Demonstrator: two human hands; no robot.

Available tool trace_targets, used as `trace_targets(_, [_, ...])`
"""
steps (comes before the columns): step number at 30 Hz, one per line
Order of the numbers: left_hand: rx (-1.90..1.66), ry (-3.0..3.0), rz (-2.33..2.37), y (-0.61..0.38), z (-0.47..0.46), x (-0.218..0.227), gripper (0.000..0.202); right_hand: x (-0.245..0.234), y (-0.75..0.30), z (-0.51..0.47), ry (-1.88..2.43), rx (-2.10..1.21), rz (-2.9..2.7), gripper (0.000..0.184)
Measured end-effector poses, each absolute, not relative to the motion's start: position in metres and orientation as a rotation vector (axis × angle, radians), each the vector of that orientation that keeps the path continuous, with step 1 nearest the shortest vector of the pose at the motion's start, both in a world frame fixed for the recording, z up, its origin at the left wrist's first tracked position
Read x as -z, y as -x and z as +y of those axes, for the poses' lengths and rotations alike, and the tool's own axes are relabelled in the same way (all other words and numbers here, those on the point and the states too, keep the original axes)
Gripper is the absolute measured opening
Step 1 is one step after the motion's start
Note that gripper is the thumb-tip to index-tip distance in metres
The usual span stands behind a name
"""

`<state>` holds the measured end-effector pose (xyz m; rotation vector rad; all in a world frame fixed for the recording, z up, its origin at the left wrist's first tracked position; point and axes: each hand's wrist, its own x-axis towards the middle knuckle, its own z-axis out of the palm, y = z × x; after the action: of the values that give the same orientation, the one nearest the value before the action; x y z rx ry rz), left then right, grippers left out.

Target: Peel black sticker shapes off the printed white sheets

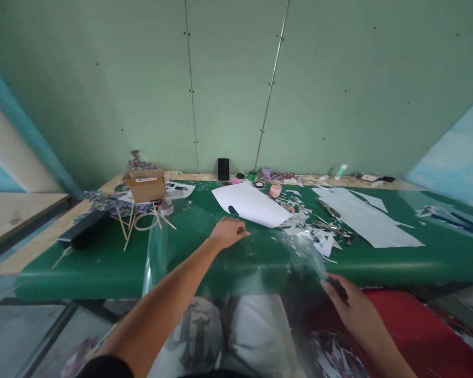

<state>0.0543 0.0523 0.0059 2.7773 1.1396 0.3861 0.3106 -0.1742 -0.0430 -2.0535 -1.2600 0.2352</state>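
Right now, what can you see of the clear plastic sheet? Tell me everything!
The clear plastic sheet looks like thin, smooth film, shown mostly by shiny streaks and creases. The green table shows through it. It spreads over the table's front part, its left side reaching the front edge. Its right side looks bunched, near white paper scraps, and the right hand pinches it. The left hand may touch it; I can't tell.

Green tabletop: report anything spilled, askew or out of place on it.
White paper scraps lie strewn around the metal tools, right of the middle white sheet; they look like uncollected cuttings. On the left, thin sticks lie at stray angles near the cardboard box. Nothing looks clearly broken.
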Motion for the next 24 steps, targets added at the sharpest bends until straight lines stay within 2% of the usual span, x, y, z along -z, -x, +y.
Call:
trace_targets(2, [-0.447,-2.759,1.157,-0.052,0.052,0.006,0.021,0.035,-0.303,-0.18,2.138,-0.03,-1.182,0.047])
trace_targets(5, [-0.533,-2.75,1.171,-0.051,0.049,0.017,0.019,0.021,-0.277,-0.174,2.043,-0.107,-1.293,0.04])
trace_targets(6, [-0.556,-2.752,1.17,-0.051,0.048,0.02,0.018,0.016,-0.265,-0.167,2.02,-0.175,-1.333,0.041])
trace_targets(9, [-0.616,-2.769,1.154,-0.051,0.044,0.023,0.016,0.006,-0.227,-0.132,1.882,-0.711,-1.446,0.05])
trace_targets(11, [-0.65,-2.788,1.14,-0.05,0.042,0.023,0.014,0.003,-0.207,-0.104,1.869,-0.869,-1.509,0.05])
trace_targets(16, [-0.708,-2.838,1.108,-0.049,0.035,0.025,0.012,0.004,-0.182,-0.058,2.124,-0.579,-1.674,0.03])
trace_targets(24, [-0.749,-2.874,1.066,-0.049,0.035,0.029,0.017,0.005,-0.167,-0.054,2.314,-0.361,-1.715,0.032])
